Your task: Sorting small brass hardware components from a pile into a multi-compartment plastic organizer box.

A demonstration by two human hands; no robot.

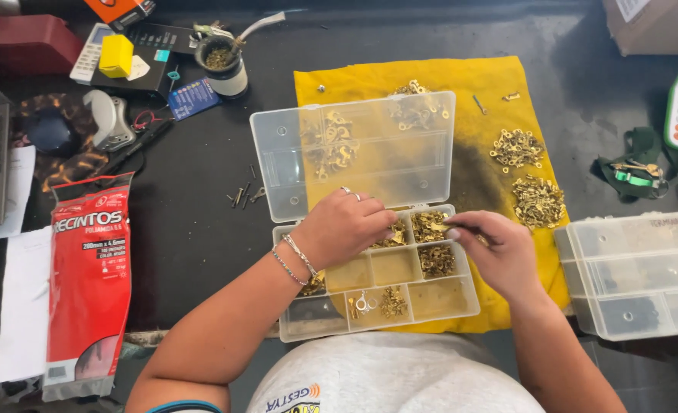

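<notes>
Dark table (193, 229) — one yellow cloth (430, 76), two clear compartment boxes: one open (369, 260), one shut at right (637, 275). One red packet (90, 283) lies left. Left hand (343, 227) curls into a compartment; right hand (499, 252) pinches a brass piece (440, 226).

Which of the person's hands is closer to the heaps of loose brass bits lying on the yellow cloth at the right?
The right hand. It sits just below and left of the loose brass heaps, not touching them. The left hand is farther left, over the open compartment box.
</notes>
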